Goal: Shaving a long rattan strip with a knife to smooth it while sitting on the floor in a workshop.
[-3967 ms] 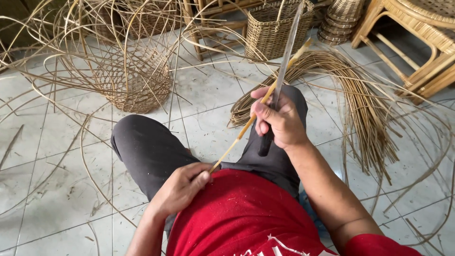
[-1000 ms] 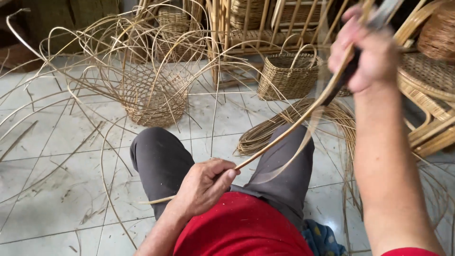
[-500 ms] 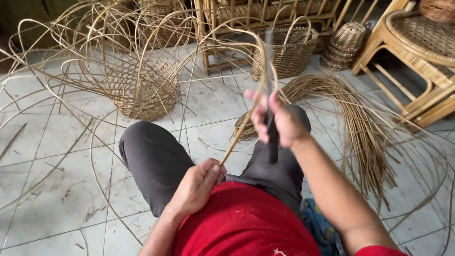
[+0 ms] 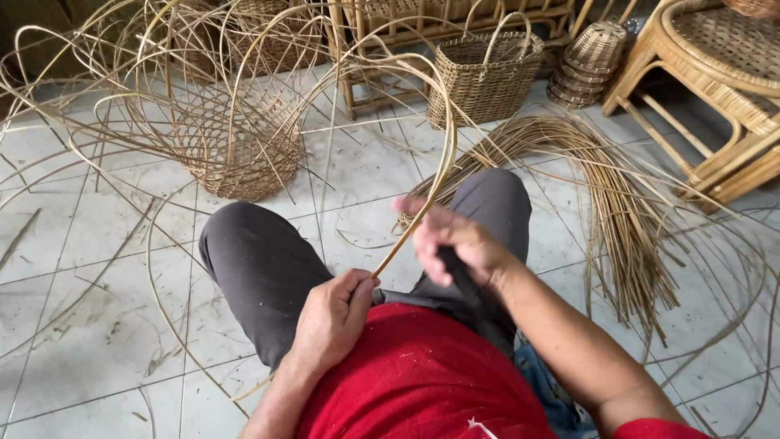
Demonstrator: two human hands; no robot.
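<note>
While the left hand (image 4: 331, 313) pinches the low end of a rattan strip (image 4: 431, 203) over the lap, the right hand (image 4: 455, 244) is fisted around a dark knife handle (image 4: 461, 276) just beside it, kinda blurry.

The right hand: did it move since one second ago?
Yes. The right hand has come down from high beside the handled basket to just above the lap, by the knee, its grip on a dark handle.

Floor: pale grey tiles (image 4: 73, 244).
On it, left: half-woven basket (image 4: 236, 154), loose strands splaying out.
Centre back: finished handled basket (image 4: 485, 77).
Right: bundle of rattan strips (image 4: 626, 211).
</note>
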